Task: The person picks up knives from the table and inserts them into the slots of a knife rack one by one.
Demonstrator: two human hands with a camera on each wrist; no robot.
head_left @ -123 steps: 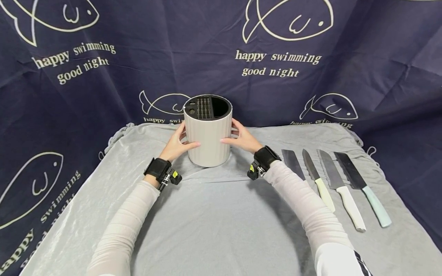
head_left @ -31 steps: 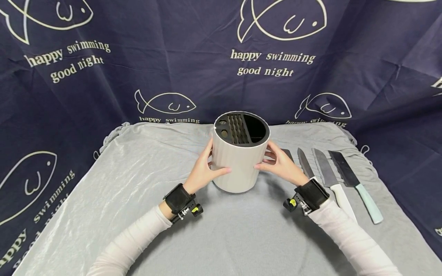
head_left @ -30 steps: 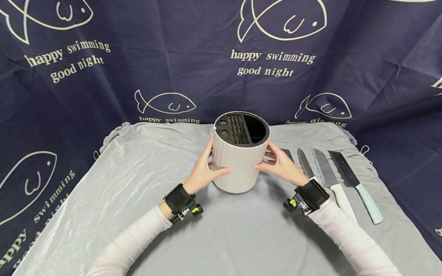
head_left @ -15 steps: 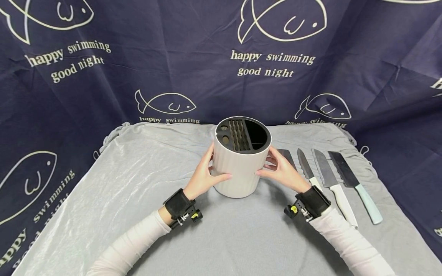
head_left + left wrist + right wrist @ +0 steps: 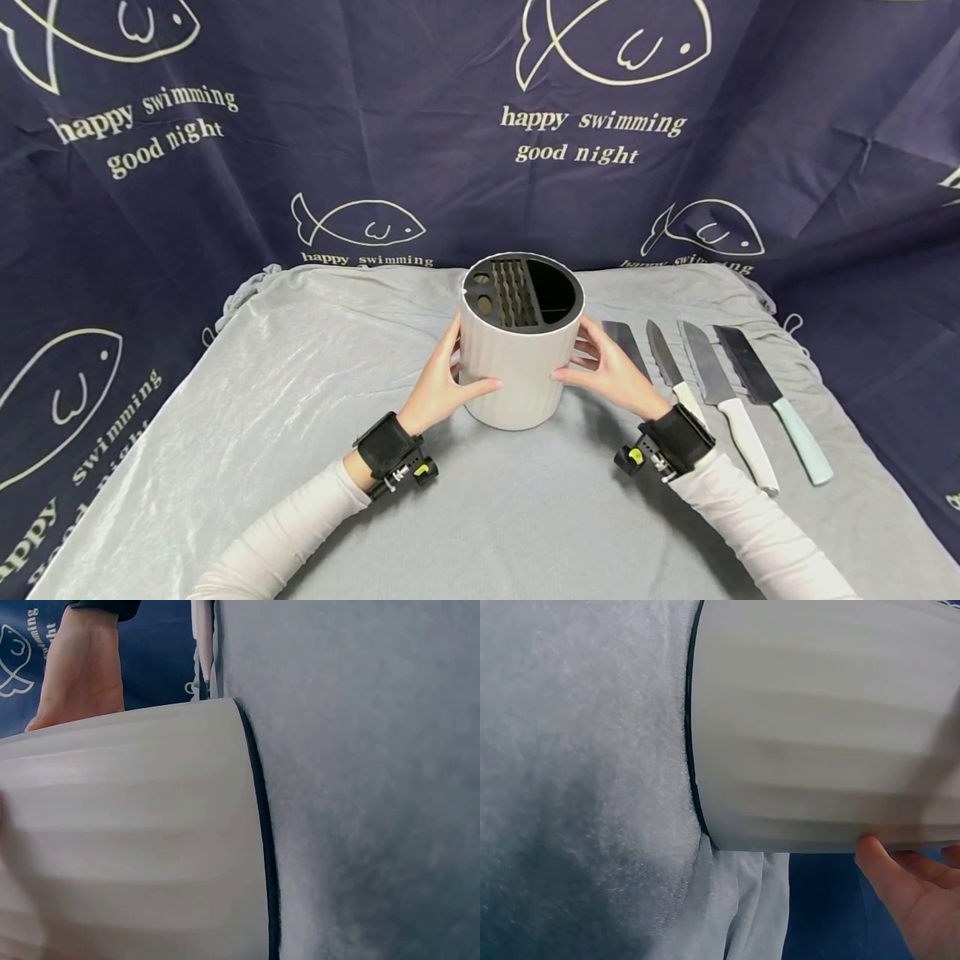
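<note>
Our left hand [image 5: 437,389] and right hand [image 5: 613,376] clamp the white holder [image 5: 521,367] from both sides — if either grip slackens, we think it might tip or slip.

My head camera is looking forward and down from above, taking in the whole white knife holder [image 5: 517,367] and the navy curtain [image 5: 450,83]. Close by, the left wrist camera [image 5: 425,471] is facing the holder's ribbed wall [image 5: 135,847], turned sideways, looking across toward my right hand [image 5: 618,379]; the right wrist camera [image 5: 628,459] is mirroring it toward my left hand [image 5: 437,387]. All three are sharing that wall and the grey cloth [image 5: 510,517].
</note>
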